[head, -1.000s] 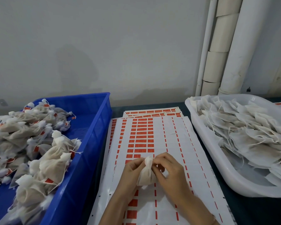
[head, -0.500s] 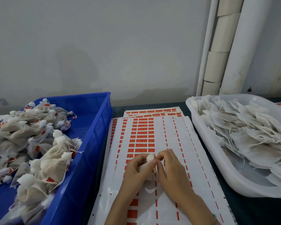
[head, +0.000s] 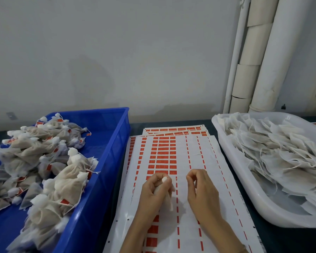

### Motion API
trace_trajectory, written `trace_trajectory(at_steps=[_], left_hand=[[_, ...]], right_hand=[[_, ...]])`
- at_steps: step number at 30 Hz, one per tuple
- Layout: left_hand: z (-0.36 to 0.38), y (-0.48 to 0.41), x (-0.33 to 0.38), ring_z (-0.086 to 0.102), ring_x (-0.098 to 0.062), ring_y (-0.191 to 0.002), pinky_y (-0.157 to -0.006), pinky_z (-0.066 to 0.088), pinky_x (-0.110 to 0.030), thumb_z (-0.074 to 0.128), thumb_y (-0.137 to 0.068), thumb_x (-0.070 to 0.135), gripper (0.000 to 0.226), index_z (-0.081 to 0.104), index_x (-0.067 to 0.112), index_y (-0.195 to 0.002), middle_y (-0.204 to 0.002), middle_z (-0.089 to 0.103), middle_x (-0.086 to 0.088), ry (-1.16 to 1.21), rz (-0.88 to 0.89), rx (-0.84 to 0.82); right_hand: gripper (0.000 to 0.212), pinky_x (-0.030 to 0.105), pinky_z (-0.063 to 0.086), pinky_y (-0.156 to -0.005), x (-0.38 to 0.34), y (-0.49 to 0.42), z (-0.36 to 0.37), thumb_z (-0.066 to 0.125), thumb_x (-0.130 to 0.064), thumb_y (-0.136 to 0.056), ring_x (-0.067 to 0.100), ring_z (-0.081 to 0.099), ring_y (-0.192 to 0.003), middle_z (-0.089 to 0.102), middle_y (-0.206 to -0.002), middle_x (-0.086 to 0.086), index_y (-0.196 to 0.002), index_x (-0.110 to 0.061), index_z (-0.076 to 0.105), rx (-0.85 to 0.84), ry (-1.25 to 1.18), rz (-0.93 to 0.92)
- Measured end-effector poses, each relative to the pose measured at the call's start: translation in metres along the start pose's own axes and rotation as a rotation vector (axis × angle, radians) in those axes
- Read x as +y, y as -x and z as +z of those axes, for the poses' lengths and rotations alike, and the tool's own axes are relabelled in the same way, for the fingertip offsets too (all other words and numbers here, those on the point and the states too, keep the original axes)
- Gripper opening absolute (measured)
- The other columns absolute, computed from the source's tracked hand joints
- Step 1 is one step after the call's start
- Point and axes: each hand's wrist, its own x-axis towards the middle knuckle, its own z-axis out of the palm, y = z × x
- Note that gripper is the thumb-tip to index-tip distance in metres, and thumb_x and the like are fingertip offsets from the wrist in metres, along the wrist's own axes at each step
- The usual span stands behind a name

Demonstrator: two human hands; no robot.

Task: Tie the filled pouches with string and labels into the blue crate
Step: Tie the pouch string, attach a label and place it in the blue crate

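My left hand (head: pixel 154 193) is closed around a small white filled pouch (head: pixel 166 197), whose gathered top pokes out above the fingers. My right hand (head: pixel 202 190) is a short way to the right of it, thumb and forefinger pinched together; whether a string runs between them is too fine to tell. Both hands hover over sheets of red labels (head: pixel 164 157) in the middle of the table. The blue crate (head: pixel 109 161) on the left holds several tied pouches (head: pixel 66 179) with red labels.
A white tray (head: pixel 244 189) on the right is heaped with untied pouches (head: pixel 281 156). More label sheets lie behind the top sheet. White pipes (head: pixel 259 61) run up the wall at the back right. The table top is dark.
The hands were together on the pouch; now my right hand has pulled away to the right while my left hand keeps the pouch.
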Motion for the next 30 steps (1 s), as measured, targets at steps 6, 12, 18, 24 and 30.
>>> trace_trajectory(at_steps=[6, 12, 18, 24, 30], left_hand=[[-0.011, -0.005, -0.002, 0.064, -0.013, -0.097, -0.085, 0.053, -0.027, 0.058, -0.092, 0.031, 0.012, 0.069, 0.033, -0.088, -0.099, 0.070, 0.014, 0.023, -0.017, 0.054], [-0.011, -0.036, 0.007, 0.061, -0.003, -0.101, -0.089, 0.053, -0.024, 0.061, -0.091, 0.023, 0.015, 0.066, 0.036, -0.098, -0.108, 0.064, 0.023, -0.310, 0.052, 0.067], [-0.001, -0.066, 0.006, 0.055, -0.004, -0.104, -0.095, 0.044, -0.014, 0.060, -0.090, 0.022, 0.023, 0.067, 0.035, -0.108, -0.117, 0.059, 0.018, -0.768, 0.272, 0.031], [-0.003, -0.073, -0.016, 0.055, -0.003, -0.110, -0.098, 0.042, -0.016, 0.056, -0.092, 0.029, 0.033, 0.057, 0.042, -0.122, -0.129, 0.055, 0.017, -0.743, 0.169, -0.074], [-0.014, -0.063, -0.022, 0.054, -0.003, -0.116, -0.097, 0.049, -0.030, 0.056, -0.090, 0.041, 0.040, 0.042, 0.063, -0.121, -0.133, 0.049, 0.026, -0.460, 0.047, -0.116]], right_hand=[[0.008, 0.007, 0.044, -0.069, 0.006, -0.023, -0.002, 0.059, -0.030, -0.091, 0.005, 0.057, -0.087, 0.059, -0.098, -0.015, -0.091, -0.035, 0.052, -0.221, -0.208, 0.155], [0.051, 0.040, 0.025, -0.113, 0.009, -0.067, -0.003, 0.056, -0.041, -0.091, 0.016, 0.028, -0.140, 0.029, -0.152, -0.010, -0.137, -0.037, 0.034, -0.554, -0.033, 0.092], [0.068, 0.039, -0.006, -0.116, 0.034, -0.067, 0.002, 0.038, -0.070, -0.085, 0.010, 0.000, -0.146, 0.005, -0.157, -0.018, -0.144, -0.048, 0.014, -0.745, 0.281, -0.081], [0.065, 0.036, -0.008, -0.115, 0.045, -0.067, 0.005, 0.038, -0.069, -0.086, 0.006, -0.001, -0.145, 0.003, -0.156, -0.022, -0.144, -0.050, 0.015, -0.747, 0.304, -0.116], [0.067, 0.036, -0.005, -0.117, 0.048, -0.067, 0.008, 0.038, -0.071, -0.084, 0.002, 0.001, -0.144, 0.005, -0.155, -0.025, -0.143, -0.050, 0.016, -0.758, 0.293, -0.109]])
